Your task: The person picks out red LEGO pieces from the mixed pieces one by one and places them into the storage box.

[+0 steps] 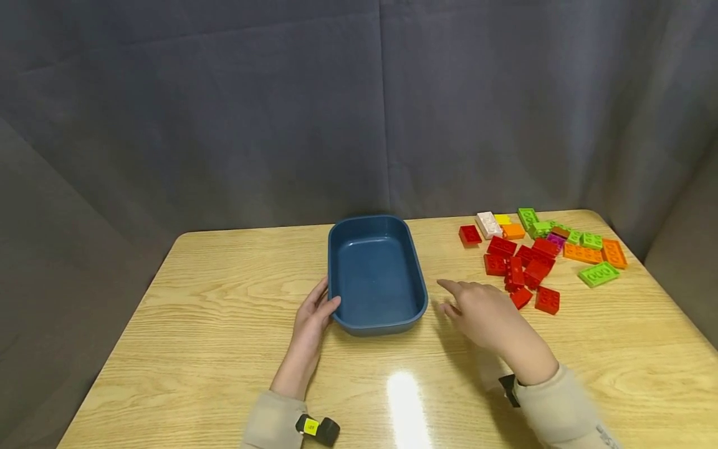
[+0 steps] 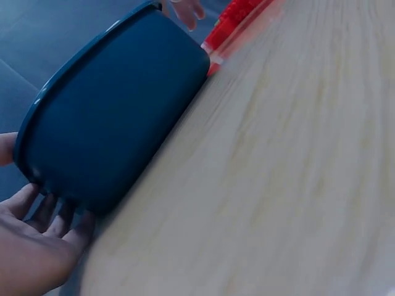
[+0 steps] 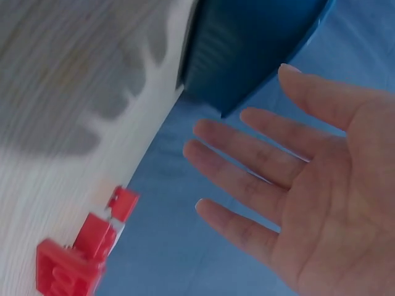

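Note:
A dark blue rectangular plastic tub [image 1: 377, 280] with rounded corners stands on the table, nothing inside it. My left hand [image 1: 315, 317] holds its near left side, the thumb over the rim and the fingers spread along the outer wall [image 2: 105, 111]. To the right of the tub is my right hand [image 1: 483, 312], above the table and apart from the tub wall. Its fingers are spread with nothing in them, as the right wrist view of the palm [image 3: 333, 203] shows. Past this hand lie red toy building bricks [image 1: 515, 272].
Farther right are lime green bricks [image 1: 599, 274], orange bricks [image 1: 583, 253], a pale pink brick [image 1: 488, 225], a yellow piece [image 1: 502, 219] and a purple one [image 1: 555, 242]. A grey curtain [image 1: 280, 125] hangs behind the wooden table [image 1: 224, 299].

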A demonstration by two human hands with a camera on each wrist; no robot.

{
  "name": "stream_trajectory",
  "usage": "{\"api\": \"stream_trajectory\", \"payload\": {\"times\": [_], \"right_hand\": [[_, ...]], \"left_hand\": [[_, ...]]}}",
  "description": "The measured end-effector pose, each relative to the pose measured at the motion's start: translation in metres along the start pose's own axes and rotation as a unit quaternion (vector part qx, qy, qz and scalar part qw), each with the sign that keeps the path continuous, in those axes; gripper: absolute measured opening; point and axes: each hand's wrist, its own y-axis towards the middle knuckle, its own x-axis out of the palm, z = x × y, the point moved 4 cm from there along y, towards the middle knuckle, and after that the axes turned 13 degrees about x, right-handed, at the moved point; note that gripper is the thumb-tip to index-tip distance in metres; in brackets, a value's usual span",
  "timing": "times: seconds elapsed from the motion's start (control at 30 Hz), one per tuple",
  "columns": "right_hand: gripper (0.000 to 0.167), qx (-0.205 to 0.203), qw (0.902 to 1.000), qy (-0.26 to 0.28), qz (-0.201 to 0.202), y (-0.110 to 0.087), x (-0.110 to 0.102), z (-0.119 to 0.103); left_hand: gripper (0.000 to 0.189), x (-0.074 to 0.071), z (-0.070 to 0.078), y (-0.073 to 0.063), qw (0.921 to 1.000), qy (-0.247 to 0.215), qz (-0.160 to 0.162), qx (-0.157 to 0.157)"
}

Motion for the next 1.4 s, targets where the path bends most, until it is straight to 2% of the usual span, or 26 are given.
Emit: {"api": "stream_trajectory", "payload": {"times": [0.23, 0.47, 0.77, 1.07, 1.3, 1.4], "right_hand": [[0.049, 0.043, 0.9986, 0.021, -0.023, 0.003, -0.01, 0.024], [0.04, 0.082, 0.9941, 0.046, -0.053, 0.006, -0.02, 0.05], [0.049, 0.116, 0.9885, 0.048, -0.085, 0.005, -0.026, 0.084], [0.048, 0.113, 0.9844, 0.08, -0.108, 0.005, -0.024, 0.094], [0.055, 0.147, 0.9798, 0.073, -0.113, 0.005, -0.023, 0.1], [0.05, 0.161, 0.9768, 0.071, -0.121, 0.006, -0.02, 0.101]], "left_hand": [[0.059, 0.006, -0.006, -0.008, 0.9996, -0.01, 0.01, 0.026], [0.059, 0.008, -0.007, -0.015, 0.9995, -0.001, 0.021, 0.022], [0.062, 0.011, -0.006, -0.021, 0.9994, -0.022, -0.006, 0.027], [0.061, 0.01, -0.004, -0.019, 0.9987, -0.036, -0.012, 0.035], [0.063, 0.011, -0.004, -0.019, 0.998, -0.039, -0.02, 0.046], [0.065, 0.012, -0.004, -0.02, 0.9978, -0.044, -0.018, 0.046]]}}
